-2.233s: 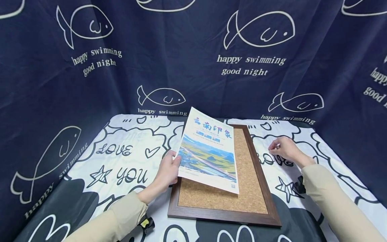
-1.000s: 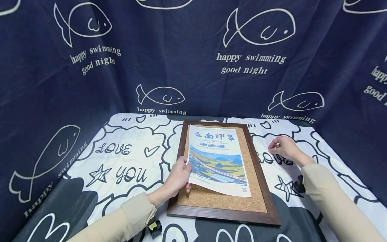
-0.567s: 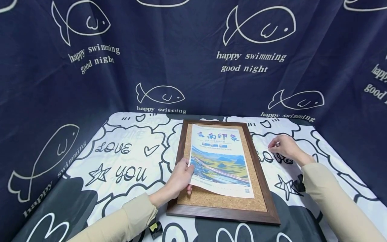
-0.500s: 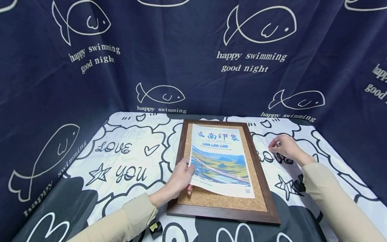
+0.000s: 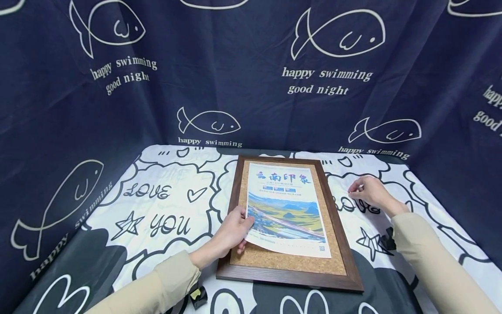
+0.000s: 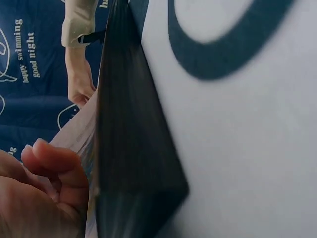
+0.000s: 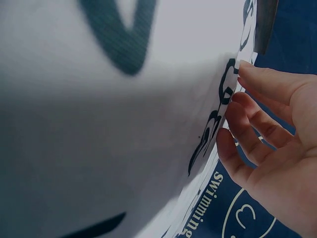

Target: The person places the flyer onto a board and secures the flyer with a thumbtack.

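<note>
A printed poster point(image 5: 288, 213) with a landscape picture lies over a cork board point(image 5: 290, 265) in a dark brown wooden frame point(image 5: 290, 278). My left hand point(image 5: 231, 231) pinches the poster's left edge, thumb on top, and its lower left part bows up off the cork. In the left wrist view the curled fingers point(image 6: 57, 161) show beside the frame's dark side point(image 6: 133, 124). To the right of the board, my right hand point(image 5: 368, 192) is over the tablecloth with thumb and forefinger together. A tiny pale thing seems to be at their tips, too small to make out.
A black-and-white patterned cloth point(image 5: 157, 209) covers the table around the board. Dark blue fish-print curtains point(image 5: 259, 96) enclose the back and both sides. A small dark device point(image 5: 198, 296) is at the left wrist.
The left hand has lowered the poster from a tilted position onto the cork board and shifted it rightward. In the last half second it has barely moved. The right hand stays in place.
</note>
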`<state>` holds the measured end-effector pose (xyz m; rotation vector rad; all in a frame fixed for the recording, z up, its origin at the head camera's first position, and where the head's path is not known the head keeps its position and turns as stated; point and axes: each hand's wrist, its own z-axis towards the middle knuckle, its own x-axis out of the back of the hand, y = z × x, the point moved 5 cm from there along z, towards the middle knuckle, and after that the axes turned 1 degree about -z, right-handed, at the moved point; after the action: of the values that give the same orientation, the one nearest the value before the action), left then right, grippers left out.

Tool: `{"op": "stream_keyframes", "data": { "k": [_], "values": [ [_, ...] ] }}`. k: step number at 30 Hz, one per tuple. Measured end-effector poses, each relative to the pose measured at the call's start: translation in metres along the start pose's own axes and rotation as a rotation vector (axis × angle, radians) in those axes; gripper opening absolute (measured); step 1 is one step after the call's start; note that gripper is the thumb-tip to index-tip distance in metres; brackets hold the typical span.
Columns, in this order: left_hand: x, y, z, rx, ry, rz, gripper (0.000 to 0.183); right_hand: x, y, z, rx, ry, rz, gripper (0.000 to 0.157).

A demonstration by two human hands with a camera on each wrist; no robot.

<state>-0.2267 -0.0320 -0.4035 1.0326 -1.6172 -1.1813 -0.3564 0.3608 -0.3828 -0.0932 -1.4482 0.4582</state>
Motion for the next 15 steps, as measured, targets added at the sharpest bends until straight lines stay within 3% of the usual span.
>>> {"op": "stream_keyframes", "data": {
  "k": [3, 6, 10, 15],
  "values": [
    [0.007, 0.002, -0.001, 0.014, 0.014, 0.05, 0.017, 0.0, -0.001, 0.0, -0.001, 0.0, 0.0, 0.009],
    [0.017, 0.007, -0.001, -0.016, 0.06, 0.135, 0.015, 0.0, -0.002, 0.0, -0.003, -0.005, -0.005, 0.009],
    [0.031, 0.021, 0.002, -0.159, 0.133, 0.311, 0.008, 0.0, -0.003, 0.001, 0.0, -0.01, -0.004, 0.009],
    [0.036, 0.03, 0.01, -0.316, 0.099, 0.514, 0.006, 0.0, -0.003, 0.0, 0.001, -0.004, -0.007, 0.009]
  ]
}}
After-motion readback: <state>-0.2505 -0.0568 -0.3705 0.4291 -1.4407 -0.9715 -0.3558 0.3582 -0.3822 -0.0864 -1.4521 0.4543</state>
